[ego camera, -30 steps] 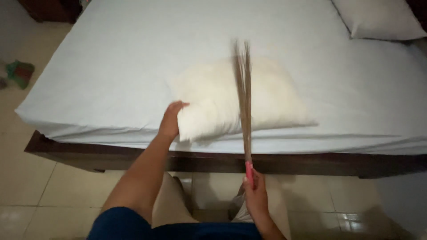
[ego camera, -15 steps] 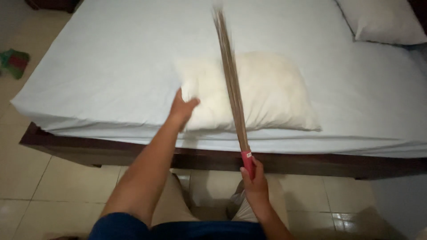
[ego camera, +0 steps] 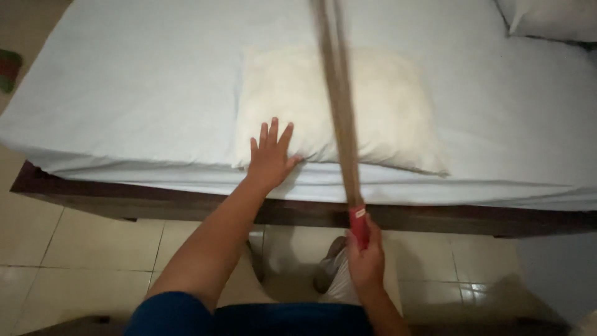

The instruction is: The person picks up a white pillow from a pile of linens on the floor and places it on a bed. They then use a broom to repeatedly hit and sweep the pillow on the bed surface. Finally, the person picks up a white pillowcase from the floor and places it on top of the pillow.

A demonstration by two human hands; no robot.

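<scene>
Left hand (ego camera: 271, 155) has let go of the pillow (ego camera: 336, 106), fingers now spread flat on its corner. Right hand (ego camera: 365, 260) stays clenched on the stick broom (ego camera: 339, 106), now raised, seemingly mid-swing (blurred).

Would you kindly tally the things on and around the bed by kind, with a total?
Pillows: 2, the cream pillow under the left hand and a white pillow at the top right corner.
Stick brooms: 1, the bundle broom with its red grip in the right hand.
Beds: 1, the bed.
Total: 4

No packages, labels, signs or screens show anywhere in view.
</scene>
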